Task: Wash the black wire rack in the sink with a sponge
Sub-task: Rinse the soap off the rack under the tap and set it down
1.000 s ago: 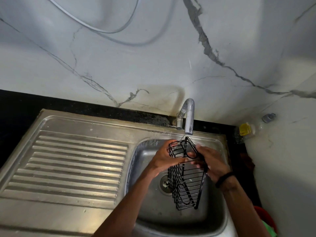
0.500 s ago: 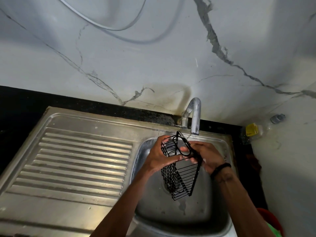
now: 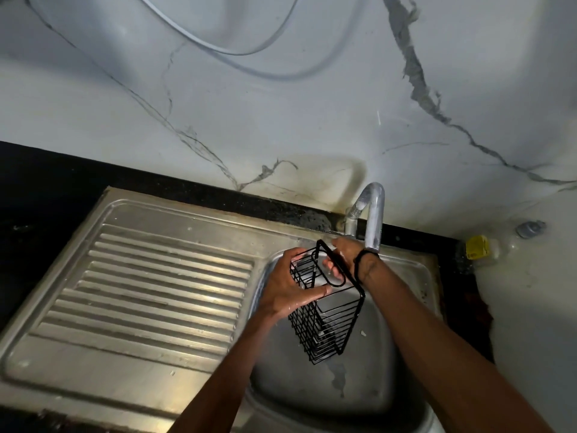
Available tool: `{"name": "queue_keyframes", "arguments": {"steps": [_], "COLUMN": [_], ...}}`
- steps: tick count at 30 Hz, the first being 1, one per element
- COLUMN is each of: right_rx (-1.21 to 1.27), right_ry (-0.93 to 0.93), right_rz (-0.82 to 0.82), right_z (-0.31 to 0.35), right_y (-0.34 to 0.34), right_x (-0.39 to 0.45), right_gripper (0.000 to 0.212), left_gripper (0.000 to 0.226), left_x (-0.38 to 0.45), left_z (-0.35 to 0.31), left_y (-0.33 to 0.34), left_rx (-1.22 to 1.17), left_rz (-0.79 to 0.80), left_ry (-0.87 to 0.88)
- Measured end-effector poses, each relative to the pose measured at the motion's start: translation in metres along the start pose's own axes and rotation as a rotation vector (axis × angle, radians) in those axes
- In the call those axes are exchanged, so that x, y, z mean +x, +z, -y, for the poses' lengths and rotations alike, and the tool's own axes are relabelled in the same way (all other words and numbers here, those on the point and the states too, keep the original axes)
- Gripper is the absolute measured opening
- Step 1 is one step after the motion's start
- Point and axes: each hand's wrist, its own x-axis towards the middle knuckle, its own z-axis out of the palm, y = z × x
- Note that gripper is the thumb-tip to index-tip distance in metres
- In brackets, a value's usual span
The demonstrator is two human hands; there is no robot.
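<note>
Rack (image 3: 327, 320) gripped by left fingers (image 3: 313, 291), over sink (image 3: 402, 307)

Both hands raised together, left hand (image 3: 288, 287) curled, right hand (image 3: 338, 260) reaching inward.

counter (image 3: 46, 189): we see a black speckled stone top running along the marble wall
sink unit (image 3: 93, 364): stainless steel, set into the counter, ribbed drainboard (image 3: 150, 285) left, basin (image 3: 406, 354) right
basin floor: wet streak near the front, small white speck right of centre
tap (image 3: 373, 214): curved metal spout at the back rim, over the basin
back right corner: clear plastic bottle (image 3: 499, 242) with yellow label, lying on its side on the counter, against the wall
</note>
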Motion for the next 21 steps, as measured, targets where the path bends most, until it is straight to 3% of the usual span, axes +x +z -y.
{"name": "queue_keyframes", "arguments": {"steps": [13, 17, 21], "right_rx": [0.654, 0.527, 0.24], "right_ry": [0.052, 0.057, 0.035], "right_rz": [0.094, -0.004, -0.09], "right_z": [-0.013, -0.008, -0.001], "right_y": [-0.025, -0.015, 0.002], "right_x": [0.015, 0.014, 0.001], "right_gripper": [0.06, 0.066, 0.055], "left_gripper": [0.096, 0.096, 0.1], "left_x": [0.001, -0.003, -0.007], "left_z": [-0.002, 0.001, 0.002], "left_y": [0.013, 0.013, 0.014], "left_rx": [-0.001, -0.004, 0.018], "left_rz": [0.044, -0.001, -0.041], "left_ry": [0.064, 0.098, 0.141]}}
